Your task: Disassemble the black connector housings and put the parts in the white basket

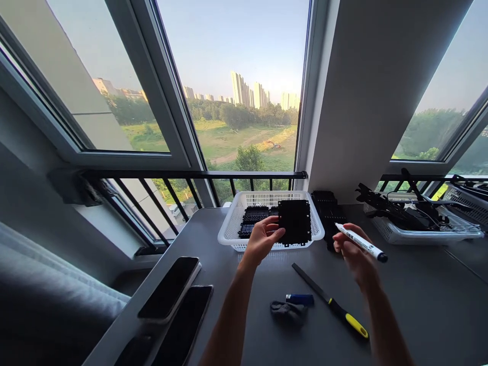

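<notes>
My left hand (263, 238) grips a flat black plastic plate (295, 222) by its left edge, fingers behind and thumb in front. The plate is held up before a white plastic basket (232, 235), which has more black parts (252, 219) inside and is partly hidden by the plate. In my right hand (354, 254) is a white marker (360, 240), its black end pointing down to the right and its other end toward the plate. Plate and marker are apart. Just behind the right hand stand stacked black parts (328, 206).
On the grey table (244, 284) lie a file with a black-and-yellow handle (348, 317), a blue lighter-like object (300, 299) and a crumpled dark cloth (288, 313). Two phones (171, 287) (186, 325) lie at left. A second white basket (427, 234) holds black pieces. A railing (198, 174) runs behind.
</notes>
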Tool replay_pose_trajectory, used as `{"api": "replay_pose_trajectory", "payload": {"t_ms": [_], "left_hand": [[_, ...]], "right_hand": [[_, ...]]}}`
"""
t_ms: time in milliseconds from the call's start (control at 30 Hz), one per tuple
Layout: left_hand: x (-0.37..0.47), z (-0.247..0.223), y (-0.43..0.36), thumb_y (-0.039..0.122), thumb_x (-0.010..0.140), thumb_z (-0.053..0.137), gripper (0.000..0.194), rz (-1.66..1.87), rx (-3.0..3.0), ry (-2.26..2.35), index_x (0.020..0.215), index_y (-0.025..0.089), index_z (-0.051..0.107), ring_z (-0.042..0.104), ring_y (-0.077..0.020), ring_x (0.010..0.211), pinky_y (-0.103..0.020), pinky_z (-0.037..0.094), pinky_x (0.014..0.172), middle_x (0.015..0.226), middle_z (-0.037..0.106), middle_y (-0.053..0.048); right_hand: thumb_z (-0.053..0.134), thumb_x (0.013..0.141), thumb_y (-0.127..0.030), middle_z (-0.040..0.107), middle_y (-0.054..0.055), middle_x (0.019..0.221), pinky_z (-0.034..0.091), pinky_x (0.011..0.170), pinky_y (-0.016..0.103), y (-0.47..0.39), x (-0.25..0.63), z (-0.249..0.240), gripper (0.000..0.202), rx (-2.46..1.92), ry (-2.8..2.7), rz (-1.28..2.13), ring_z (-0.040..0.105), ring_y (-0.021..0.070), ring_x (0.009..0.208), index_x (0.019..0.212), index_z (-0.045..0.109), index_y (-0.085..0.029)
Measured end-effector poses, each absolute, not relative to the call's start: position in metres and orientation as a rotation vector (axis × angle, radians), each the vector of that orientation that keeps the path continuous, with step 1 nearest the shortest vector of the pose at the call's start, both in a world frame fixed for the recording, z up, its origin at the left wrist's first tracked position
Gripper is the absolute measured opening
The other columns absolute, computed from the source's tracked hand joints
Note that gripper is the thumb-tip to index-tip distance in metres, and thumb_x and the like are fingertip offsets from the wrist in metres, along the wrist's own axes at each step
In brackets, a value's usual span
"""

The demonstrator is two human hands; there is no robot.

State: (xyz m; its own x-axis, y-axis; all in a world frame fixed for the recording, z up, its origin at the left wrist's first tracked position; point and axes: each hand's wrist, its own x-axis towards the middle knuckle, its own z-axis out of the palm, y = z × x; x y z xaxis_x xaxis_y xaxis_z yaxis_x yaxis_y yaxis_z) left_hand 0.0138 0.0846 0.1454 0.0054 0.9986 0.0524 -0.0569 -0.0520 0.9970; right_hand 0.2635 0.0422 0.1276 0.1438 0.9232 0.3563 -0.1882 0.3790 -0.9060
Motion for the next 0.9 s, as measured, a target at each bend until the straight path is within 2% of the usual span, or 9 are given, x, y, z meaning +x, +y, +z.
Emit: {"api": "replay_pose_trajectory", "payload": {"t_ms": [100,167,267,467,633,900], "left_hand": [[0.015,0.148,0.083,0.035,0.061,0.080,0.054,1.247,1.208,1.117,0.108,0.015,0.065,0.066,-0.0198,0.077,-0.029,0.051,0.067,0.082,0.068,-0.006],[0.015,0.150,0.083,0.034,0.060,0.080,0.052,1.238,1.204,1.105,0.106,0.015,0.065,0.066,-0.0189,0.075,-0.029,0.050,0.066,0.080,0.068,-0.005],[0.014,0.153,0.082,0.034,0.060,0.080,0.052,1.236,1.195,1.108,0.106,0.014,0.065,0.065,-0.0175,0.073,-0.027,0.050,0.065,0.081,0.068,-0.006],[0.011,0.152,0.084,0.034,0.060,0.080,0.053,1.245,1.186,1.095,0.106,0.014,0.064,0.066,-0.0187,0.072,-0.028,0.049,0.064,0.082,0.070,-0.006],[0.011,0.152,0.086,0.034,0.061,0.080,0.052,1.253,1.211,1.094,0.107,0.015,0.065,0.067,-0.0205,0.076,-0.029,0.050,0.068,0.083,0.072,-0.007],[0.014,0.156,0.082,0.033,0.062,0.080,0.054,1.259,1.215,1.133,0.110,0.013,0.065,0.068,-0.0232,0.080,-0.030,0.050,0.068,0.084,0.073,-0.009]], "right_hand": [[0.065,0.081,-0.042,0.064,0.001,0.064,0.042,0.052,0.028,0.051,0.243,0.144,0.024,-0.815,-1.140,0.907,0.051,0.0138,0.053,0.095,0.064,-0.022],[0.060,0.085,-0.046,0.055,-0.001,0.052,0.035,0.044,0.024,0.057,0.230,0.149,0.028,-0.848,-1.165,0.891,0.043,0.0107,0.044,0.085,0.066,-0.018],[0.061,0.084,-0.048,0.047,-0.003,0.048,0.030,0.041,0.022,0.063,0.212,0.149,0.034,-0.912,-1.239,0.862,0.039,0.0087,0.042,0.073,0.066,-0.016],[0.061,0.084,-0.046,0.059,0.000,0.055,0.037,0.046,0.023,0.070,0.193,0.141,0.033,-1.067,-1.475,0.813,0.051,0.0123,0.048,0.072,0.065,-0.016],[0.055,0.088,-0.046,0.059,0.001,0.055,0.033,0.046,0.023,0.071,0.191,0.139,0.036,-1.122,-1.654,0.682,0.050,0.0119,0.047,0.072,0.067,-0.015],[0.054,0.090,-0.043,0.062,0.003,0.060,0.038,0.050,0.023,0.073,0.191,0.139,0.033,-1.132,-1.716,0.608,0.054,0.0133,0.050,0.075,0.066,-0.016]]}}
